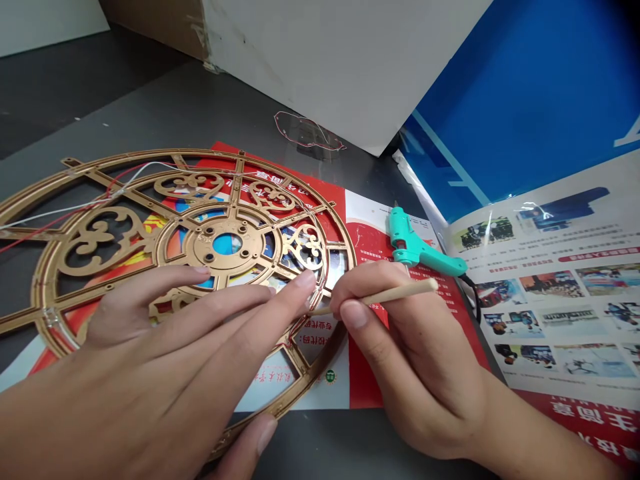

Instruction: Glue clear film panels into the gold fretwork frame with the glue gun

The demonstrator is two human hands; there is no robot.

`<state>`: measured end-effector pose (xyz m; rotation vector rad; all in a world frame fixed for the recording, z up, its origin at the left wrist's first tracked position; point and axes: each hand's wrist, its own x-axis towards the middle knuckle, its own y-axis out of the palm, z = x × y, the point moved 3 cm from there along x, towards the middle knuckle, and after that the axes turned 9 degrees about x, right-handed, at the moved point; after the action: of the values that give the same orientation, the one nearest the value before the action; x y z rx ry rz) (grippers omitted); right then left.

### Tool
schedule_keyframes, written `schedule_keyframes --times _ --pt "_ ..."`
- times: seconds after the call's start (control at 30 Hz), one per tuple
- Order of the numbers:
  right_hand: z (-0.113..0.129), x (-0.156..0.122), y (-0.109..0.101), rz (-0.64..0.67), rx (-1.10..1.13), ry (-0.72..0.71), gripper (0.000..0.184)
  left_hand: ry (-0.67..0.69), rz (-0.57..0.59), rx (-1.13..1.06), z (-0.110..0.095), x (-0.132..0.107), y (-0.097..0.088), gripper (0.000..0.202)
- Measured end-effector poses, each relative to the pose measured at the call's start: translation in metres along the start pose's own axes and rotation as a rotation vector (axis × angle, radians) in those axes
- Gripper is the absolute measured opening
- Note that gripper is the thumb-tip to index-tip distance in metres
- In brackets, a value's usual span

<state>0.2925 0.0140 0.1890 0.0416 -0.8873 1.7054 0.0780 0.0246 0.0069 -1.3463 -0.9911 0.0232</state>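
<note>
A round, gold-coloured openwork frame (227, 243) with scroll ornaments and spokes lies in front of me. Thin red and white wires (125, 179) run along its ring and off to the left. My left hand (190, 360) rests across the frame with fingers stretched out, the index fingertip near the wires at the right side of the inner ring. My right hand (415, 353) pinches a thin wooden stick (400, 291). The stick's far end reaches the inner ring beside my left index fingertip; the exact contact is partly hidden by the fingers.
Under the frame lie printed red and white sheets (367, 373). A teal glue gun (415, 243) lies to the right, by a printed brochure (560, 313). Behind are a loop of thin wire (305, 130) and a large white box (320, 60) on the dark table (190, 100).
</note>
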Motion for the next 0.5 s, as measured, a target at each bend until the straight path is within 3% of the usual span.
schedule_keyframes --times 0.27,0.5 --pt "-0.002 -0.001 0.000 -0.014 0.014 -0.001 0.024 -0.016 0.005 -0.010 0.004 0.000 -0.008 0.102" --pt "0.003 -0.003 0.000 -0.101 -0.020 0.022 0.022 -0.024 0.001 -0.024 0.008 -0.001 -0.035 0.104"
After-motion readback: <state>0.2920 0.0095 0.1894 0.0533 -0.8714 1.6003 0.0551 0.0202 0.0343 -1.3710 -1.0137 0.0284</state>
